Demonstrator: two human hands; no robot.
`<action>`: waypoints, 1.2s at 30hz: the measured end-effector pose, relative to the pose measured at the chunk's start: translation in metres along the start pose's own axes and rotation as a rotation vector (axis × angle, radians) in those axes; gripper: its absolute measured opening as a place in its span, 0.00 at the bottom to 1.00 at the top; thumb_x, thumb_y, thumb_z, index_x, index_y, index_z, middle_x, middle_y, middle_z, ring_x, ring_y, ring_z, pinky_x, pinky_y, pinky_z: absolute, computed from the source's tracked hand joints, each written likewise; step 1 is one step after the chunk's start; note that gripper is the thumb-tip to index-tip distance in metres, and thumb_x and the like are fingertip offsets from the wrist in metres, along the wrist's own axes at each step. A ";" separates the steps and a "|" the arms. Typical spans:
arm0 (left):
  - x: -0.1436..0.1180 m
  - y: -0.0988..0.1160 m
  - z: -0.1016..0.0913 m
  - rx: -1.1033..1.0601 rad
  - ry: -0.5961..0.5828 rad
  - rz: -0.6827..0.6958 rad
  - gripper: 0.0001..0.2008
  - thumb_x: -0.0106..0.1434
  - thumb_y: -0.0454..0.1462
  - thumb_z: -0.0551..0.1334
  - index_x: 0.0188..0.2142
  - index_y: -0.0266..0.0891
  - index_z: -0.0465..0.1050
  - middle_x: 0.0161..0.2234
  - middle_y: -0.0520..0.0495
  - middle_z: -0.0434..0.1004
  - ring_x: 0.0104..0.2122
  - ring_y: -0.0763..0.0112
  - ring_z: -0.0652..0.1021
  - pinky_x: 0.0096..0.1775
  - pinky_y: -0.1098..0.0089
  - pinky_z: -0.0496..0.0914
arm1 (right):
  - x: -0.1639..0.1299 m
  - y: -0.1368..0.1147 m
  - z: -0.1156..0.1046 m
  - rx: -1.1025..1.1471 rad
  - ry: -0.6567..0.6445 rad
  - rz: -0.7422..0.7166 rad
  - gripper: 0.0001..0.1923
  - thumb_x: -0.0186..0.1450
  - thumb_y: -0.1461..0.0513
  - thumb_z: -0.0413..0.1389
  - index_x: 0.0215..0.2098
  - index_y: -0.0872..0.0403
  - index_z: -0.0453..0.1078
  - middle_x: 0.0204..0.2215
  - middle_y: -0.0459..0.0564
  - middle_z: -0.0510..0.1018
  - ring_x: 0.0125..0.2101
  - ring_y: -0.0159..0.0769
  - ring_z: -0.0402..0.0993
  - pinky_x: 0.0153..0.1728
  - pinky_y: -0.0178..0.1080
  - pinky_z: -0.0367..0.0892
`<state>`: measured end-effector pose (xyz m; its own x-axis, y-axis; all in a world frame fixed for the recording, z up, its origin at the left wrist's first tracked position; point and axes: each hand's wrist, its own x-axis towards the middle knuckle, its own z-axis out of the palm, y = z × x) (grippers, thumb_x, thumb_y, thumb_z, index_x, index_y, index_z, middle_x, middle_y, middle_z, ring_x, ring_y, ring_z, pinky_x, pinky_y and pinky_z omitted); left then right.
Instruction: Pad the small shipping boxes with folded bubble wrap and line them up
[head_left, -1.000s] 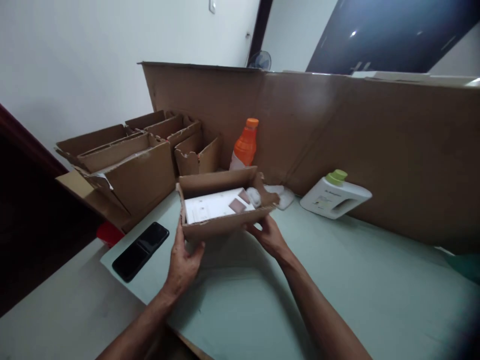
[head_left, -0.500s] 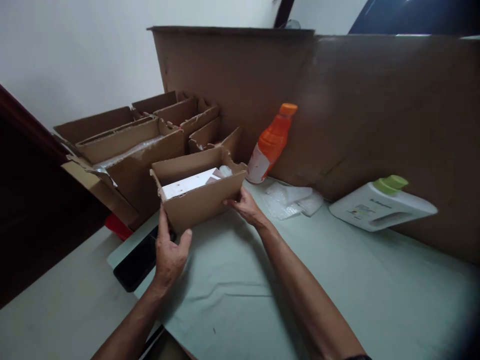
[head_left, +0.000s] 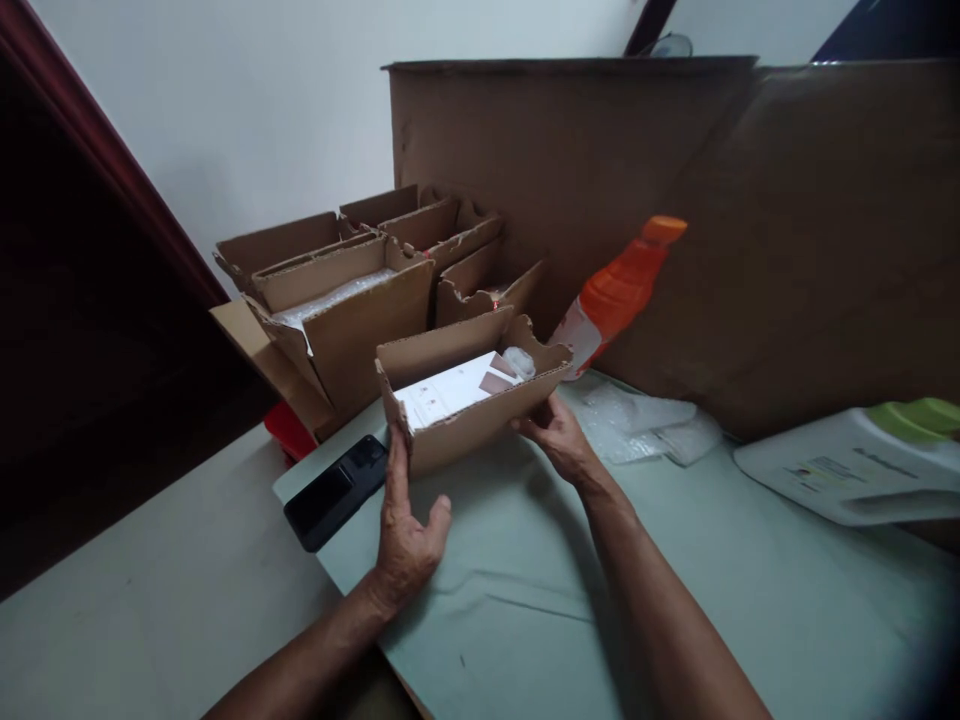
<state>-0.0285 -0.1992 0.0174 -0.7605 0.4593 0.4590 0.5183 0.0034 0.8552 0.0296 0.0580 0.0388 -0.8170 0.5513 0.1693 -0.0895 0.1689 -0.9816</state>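
A small open cardboard box sits on the pale green mat, with a white printed carton and a bit of clear wrap inside it. My left hand is at the box's near left corner, fingers stretched up along the edge and thumb spread away. My right hand grips the box's right end from below and in front.
A black phone lies left of the box. Behind stand several open cardboard boxes, an orange bottle and a tall cardboard wall. Bubble wrap and a white jug with a green cap lie to the right.
The box went from held up in both hands to down on the mat further back, beside the phone. My left hand loosened its grip. The view swung left.
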 end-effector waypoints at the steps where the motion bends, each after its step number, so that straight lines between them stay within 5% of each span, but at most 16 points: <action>1: -0.003 0.003 0.002 0.010 -0.013 0.019 0.44 0.63 0.30 0.59 0.73 0.50 0.38 0.73 0.45 0.44 0.71 0.54 0.52 0.69 0.51 0.53 | 0.000 -0.002 -0.003 -0.014 -0.009 0.000 0.39 0.55 0.50 0.69 0.60 0.49 0.63 0.59 0.55 0.72 0.58 0.48 0.69 0.59 0.50 0.65; 6: -0.016 0.015 0.004 0.076 -0.023 0.121 0.43 0.63 0.29 0.57 0.73 0.47 0.38 0.74 0.44 0.41 0.71 0.56 0.50 0.69 0.51 0.52 | 0.000 -0.011 -0.006 -0.053 -0.078 0.008 0.41 0.57 0.52 0.68 0.64 0.45 0.58 0.62 0.55 0.68 0.59 0.48 0.68 0.58 0.51 0.67; 14: -0.028 0.004 -0.006 0.192 0.017 0.209 0.41 0.64 0.28 0.57 0.73 0.44 0.41 0.74 0.43 0.42 0.72 0.59 0.50 0.69 0.56 0.53 | 0.020 0.003 0.029 0.047 -0.077 -0.053 0.46 0.56 0.52 0.67 0.68 0.42 0.53 0.67 0.53 0.62 0.65 0.46 0.60 0.63 0.52 0.60; 25: 0.002 -0.016 -0.016 0.229 0.068 0.171 0.42 0.65 0.30 0.60 0.72 0.48 0.42 0.73 0.42 0.46 0.71 0.58 0.54 0.69 0.53 0.53 | 0.045 0.030 0.053 -0.082 0.068 -0.043 0.46 0.56 0.58 0.63 0.69 0.48 0.50 0.65 0.57 0.65 0.63 0.45 0.64 0.62 0.50 0.61; 30: 0.005 -0.027 -0.049 0.437 -0.039 0.181 0.39 0.66 0.36 0.60 0.72 0.48 0.44 0.71 0.38 0.51 0.70 0.51 0.56 0.66 0.45 0.56 | 0.035 0.039 0.072 -0.200 0.194 0.025 0.42 0.59 0.62 0.58 0.69 0.49 0.49 0.65 0.59 0.63 0.65 0.47 0.60 0.60 0.54 0.64; 36: 0.004 -0.056 -0.105 0.878 -0.250 -0.044 0.42 0.64 0.54 0.51 0.67 0.24 0.54 0.66 0.20 0.57 0.66 0.33 0.60 0.61 0.37 0.58 | -0.038 0.025 0.116 -0.376 0.245 0.045 0.40 0.55 0.57 0.65 0.64 0.55 0.60 0.61 0.63 0.68 0.62 0.55 0.63 0.65 0.57 0.56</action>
<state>-0.1017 -0.2909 -0.0038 -0.7323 0.6219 0.2774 0.6805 0.6526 0.3333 -0.0079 -0.0535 -0.0028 -0.6525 0.7343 0.1871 0.1935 0.4002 -0.8958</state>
